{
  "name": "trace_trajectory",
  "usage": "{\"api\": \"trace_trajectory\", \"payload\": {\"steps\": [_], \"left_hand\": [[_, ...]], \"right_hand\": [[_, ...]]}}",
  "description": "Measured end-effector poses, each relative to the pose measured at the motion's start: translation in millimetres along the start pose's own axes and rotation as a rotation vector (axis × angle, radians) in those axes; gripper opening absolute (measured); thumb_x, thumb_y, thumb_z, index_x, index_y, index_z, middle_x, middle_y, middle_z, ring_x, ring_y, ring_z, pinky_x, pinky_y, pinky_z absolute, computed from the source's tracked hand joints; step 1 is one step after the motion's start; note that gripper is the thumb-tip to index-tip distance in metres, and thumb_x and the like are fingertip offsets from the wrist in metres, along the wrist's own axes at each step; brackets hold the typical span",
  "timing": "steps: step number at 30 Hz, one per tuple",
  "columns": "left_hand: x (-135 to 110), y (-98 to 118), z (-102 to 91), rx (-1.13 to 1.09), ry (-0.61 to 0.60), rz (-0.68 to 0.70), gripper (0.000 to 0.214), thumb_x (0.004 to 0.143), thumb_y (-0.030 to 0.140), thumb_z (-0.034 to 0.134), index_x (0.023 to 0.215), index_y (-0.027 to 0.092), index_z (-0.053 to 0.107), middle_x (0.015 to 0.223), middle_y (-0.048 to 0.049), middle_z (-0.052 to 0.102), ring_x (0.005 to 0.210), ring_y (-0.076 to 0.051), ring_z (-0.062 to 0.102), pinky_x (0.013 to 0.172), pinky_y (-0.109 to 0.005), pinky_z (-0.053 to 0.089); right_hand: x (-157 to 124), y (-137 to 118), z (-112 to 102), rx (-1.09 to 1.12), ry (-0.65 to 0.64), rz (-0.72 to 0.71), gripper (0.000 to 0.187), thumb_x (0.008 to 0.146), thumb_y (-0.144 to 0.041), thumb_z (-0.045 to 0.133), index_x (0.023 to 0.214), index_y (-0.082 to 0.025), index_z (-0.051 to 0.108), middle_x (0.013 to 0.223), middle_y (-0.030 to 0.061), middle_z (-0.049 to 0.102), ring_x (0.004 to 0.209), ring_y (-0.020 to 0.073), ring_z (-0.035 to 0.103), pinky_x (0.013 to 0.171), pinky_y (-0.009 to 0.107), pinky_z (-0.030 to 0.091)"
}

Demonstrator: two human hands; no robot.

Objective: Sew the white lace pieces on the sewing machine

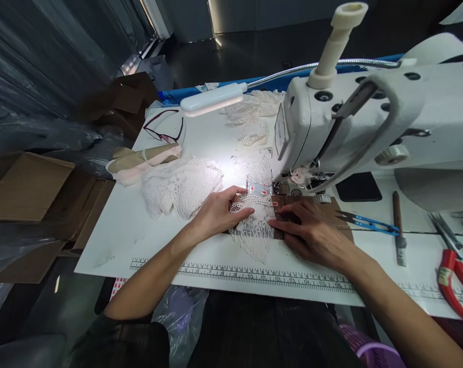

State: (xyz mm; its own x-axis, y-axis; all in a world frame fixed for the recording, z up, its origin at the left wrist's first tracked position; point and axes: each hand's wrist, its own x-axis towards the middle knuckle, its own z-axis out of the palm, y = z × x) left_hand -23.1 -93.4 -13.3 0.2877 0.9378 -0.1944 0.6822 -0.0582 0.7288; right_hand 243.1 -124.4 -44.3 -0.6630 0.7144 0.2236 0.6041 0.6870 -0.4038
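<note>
Lying flat under both hands: lace piece (254, 225)

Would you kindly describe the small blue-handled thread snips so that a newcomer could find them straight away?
Start at the white sewing machine on the white table. Just in front of its base, right of the person's right hand, lie the thread snips. They are small, with blue loop handles and dark blades pointing left, unlike the larger red-handled scissors near the table's right end.
</note>
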Motion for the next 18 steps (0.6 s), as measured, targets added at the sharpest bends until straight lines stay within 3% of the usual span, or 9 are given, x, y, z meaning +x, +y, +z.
{"api": "trace_trajectory", "payload": {"steps": [4,14,18], "left_hand": [[-0.6,0.6,0.5,-0.022,0.007,0.002,0.047,0.085,0.043,0.066,0.125,0.019,0.061,0.087,-0.0025,0.068,0.059,-0.012,0.061,0.053,-0.025,0.048],[-1.4,5.4,4.0,0.004,0.082,-0.033,0.048,0.083,0.048,0.069,0.12,0.018,0.063,0.085,-0.0035,0.069,0.06,-0.014,0.064,0.052,-0.027,0.049],[-3.2,5.2,3.0,0.135,0.135,0.06,0.044,0.087,0.047,0.066,0.12,0.018,0.064,0.081,-0.0027,0.067,0.063,-0.014,0.062,0.054,-0.026,0.048]], "right_hand": [[0.7,0.2,1.2,0.011,0.02,-0.008,0.034,0.093,-0.023,0.054,0.123,-0.03,0.069,0.119,0.0111,0.06,0.109,0.0288,0.057,0.091,0.054,0.052],[1.5,4.1,5.3,0.06,0.07,-0.033,0.033,0.09,-0.021,0.056,0.117,-0.028,0.072,0.116,0.0106,0.06,0.112,0.0283,0.054,0.095,0.053,0.05],[2.2,1.7,4.9,0.032,0.067,-0.034,0.033,0.09,-0.02,0.056,0.118,-0.025,0.072,0.116,0.0118,0.061,0.113,0.0291,0.054,0.093,0.052,0.05]]}}
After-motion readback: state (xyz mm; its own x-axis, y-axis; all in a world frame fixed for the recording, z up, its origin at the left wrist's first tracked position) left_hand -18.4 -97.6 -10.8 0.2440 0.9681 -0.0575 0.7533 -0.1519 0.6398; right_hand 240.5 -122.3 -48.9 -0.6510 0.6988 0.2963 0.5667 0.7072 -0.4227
